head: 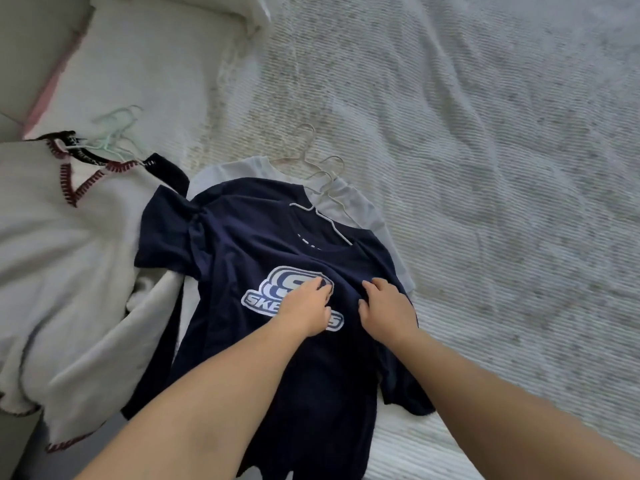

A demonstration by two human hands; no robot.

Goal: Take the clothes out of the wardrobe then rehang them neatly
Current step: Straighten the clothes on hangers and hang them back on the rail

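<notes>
A navy T-shirt point(239, 237) with a white and blue logo lies face up on the bed, a thin white wire hanger point(323, 220) poking out of its collar. My left hand point(306, 306) rests on the logo with fingers bent, pinching the fabric. My right hand point(386, 308) sits just to its right on the chest, its fingers curled into a fold of the shirt. Under the navy shirt lies a white shirt point(349, 199) with more pale hangers point(311, 157) at its neck.
A white fleece garment with dark red stitched edging point(65, 244) lies at the left, with mint and white hangers point(114, 133) at its collar. The bed's white textured cover point(485, 168) spreads to the right. A pillow point(221, 8) lies at the top.
</notes>
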